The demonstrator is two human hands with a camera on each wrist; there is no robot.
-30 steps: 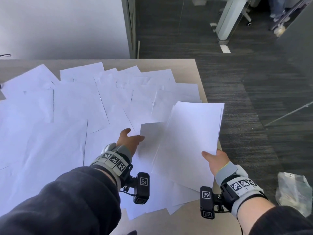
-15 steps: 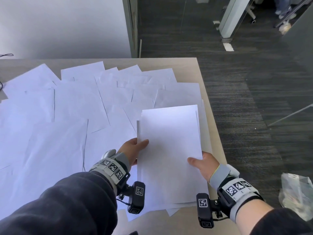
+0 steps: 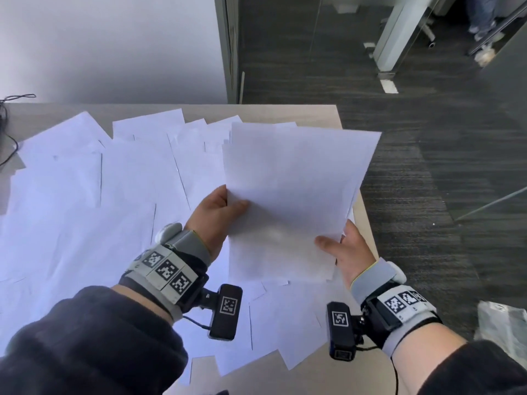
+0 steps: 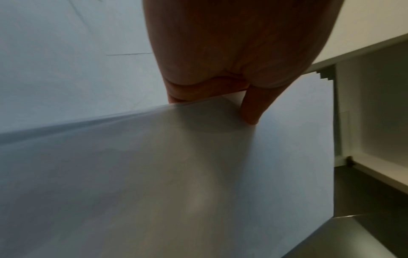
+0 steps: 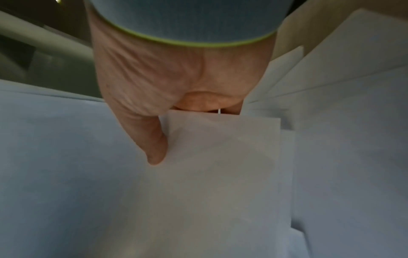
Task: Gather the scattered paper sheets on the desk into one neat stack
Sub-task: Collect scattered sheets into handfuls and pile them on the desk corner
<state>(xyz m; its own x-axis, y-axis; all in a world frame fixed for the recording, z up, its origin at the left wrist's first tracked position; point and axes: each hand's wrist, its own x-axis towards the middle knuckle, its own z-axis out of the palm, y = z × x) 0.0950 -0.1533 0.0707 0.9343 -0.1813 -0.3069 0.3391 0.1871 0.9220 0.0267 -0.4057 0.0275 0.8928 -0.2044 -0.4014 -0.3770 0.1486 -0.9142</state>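
While we gather, we list the desk (image 3: pixel 319 112) from left to right.

Cable (image 3: pixel 11 129): far left edge, off the paper.

Loose sheets (image 3: pixel 85 212): spread flat and overlapping across the left and middle, not yet collected; more lie near, under our wrists.

Left hand (image 3: pixel 216 218): thumb on top and fingers beneath, pinching the left edge of the bundle (image 3: pixel 291 201), probably to steady it while edges are squared.

Bundle: a few sheets held above the desk's right side, corners fanned and unaligned, far end jutting past the right edge.

Right hand (image 3: pixel 346 252): thumb over the bundle's near right corner, fingers hidden below, gripping it; we judge this corner hold carries the weight.

Bag (image 3: pixel 504 326): on the floor, near right.
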